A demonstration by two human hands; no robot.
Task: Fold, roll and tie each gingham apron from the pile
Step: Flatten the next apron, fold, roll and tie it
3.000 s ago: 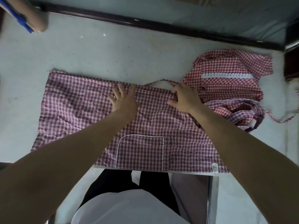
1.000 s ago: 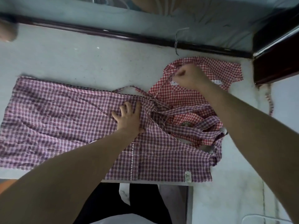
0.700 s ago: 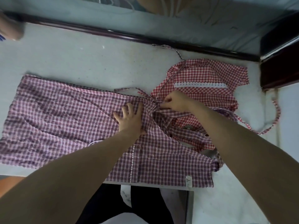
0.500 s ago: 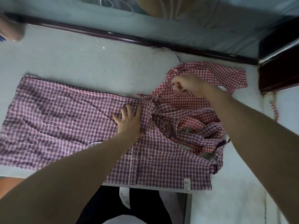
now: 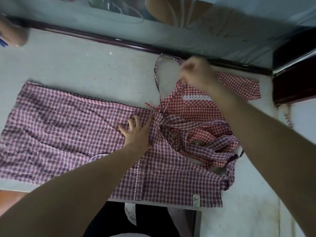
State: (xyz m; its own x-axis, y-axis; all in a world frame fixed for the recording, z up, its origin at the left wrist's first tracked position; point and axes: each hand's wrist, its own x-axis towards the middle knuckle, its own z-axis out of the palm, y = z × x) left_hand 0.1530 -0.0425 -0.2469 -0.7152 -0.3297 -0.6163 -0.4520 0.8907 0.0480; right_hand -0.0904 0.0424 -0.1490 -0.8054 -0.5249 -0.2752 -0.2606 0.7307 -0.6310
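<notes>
Dim, flat, bluish light with only faint shadows. The right hand [image 5: 196, 72] is smeared by motion blur. Wide-angle distortion bends the bench [image 5: 77, 69] edge, and glare streaks its dark far rail.

No readable text anywhere. Small pale label [image 5: 196, 200] sewn at near right hem of dark gingham apron [image 5: 68, 134]: faint mark on it, too small to read. No brands, numbers or signs legible on anything else in view.
</notes>
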